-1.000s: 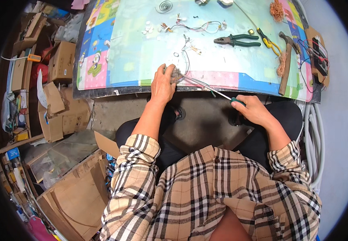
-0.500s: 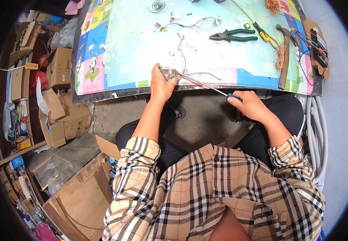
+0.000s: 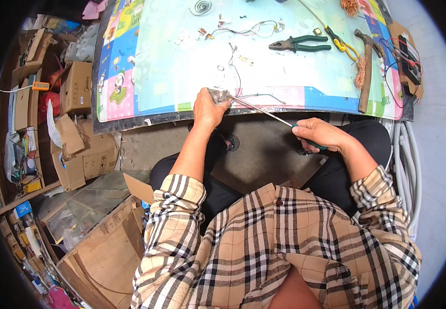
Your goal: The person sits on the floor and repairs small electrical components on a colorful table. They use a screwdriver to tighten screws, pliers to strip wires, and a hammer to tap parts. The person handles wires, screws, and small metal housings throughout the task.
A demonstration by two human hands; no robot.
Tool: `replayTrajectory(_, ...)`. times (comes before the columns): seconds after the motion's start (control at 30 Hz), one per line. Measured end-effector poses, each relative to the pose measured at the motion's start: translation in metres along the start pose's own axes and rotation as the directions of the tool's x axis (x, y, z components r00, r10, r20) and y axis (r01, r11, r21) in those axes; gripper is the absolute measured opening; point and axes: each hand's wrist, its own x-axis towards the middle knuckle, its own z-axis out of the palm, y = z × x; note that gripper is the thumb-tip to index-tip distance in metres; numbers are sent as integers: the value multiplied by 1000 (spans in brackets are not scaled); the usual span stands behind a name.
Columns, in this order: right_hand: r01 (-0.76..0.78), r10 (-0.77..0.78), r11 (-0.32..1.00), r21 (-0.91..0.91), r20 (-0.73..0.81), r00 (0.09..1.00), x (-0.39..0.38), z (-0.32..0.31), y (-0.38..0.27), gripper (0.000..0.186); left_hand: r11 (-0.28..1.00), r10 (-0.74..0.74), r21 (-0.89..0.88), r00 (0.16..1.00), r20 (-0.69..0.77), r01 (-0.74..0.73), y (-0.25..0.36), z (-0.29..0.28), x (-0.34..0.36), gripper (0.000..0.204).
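My left hand (image 3: pixel 210 109) grips a small greyish metal part (image 3: pixel 218 96) at the table's near edge; its exact kind is hard to make out. In my right hand (image 3: pixel 321 135) is the green handle of a screwdriver (image 3: pixel 264 112). Its long shaft slants up to the left, and the tip meets the part beside my left thumb. A thin dark wire (image 3: pixel 239 77) runs up from near the part. Another short wire (image 3: pixel 264 95) lies just right of it on the mat.
On the table mat (image 3: pixel 176 62) lie green-handled pliers (image 3: pixel 300 44), yellow-handled cutters (image 3: pixel 342 45), a hammer (image 3: pixel 365 72), copper wire bundles (image 3: pixel 360 72) and a wire harness (image 3: pixel 248 30). A black device with leads (image 3: pixel 408 62) sits at the right edge. Cardboard boxes (image 3: pixel 97 149) stand at left.
My right hand has shifted slightly and turned its grip, so more of the green handle shows below the palm. My left hand still holds the part, its fingers now more bent.
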Motion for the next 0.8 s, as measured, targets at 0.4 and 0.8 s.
replayTrajectory(0.4,-6,-598,412,-911,-275,753,6,20,23,27,999,27,41,997,78,-30,7,-6,0,53)
replayTrajectory(0.8,36,-596,440,-897,-262,759,-2,12,21,24,996,85,28,996,37,-86,9,-9,-2,60)
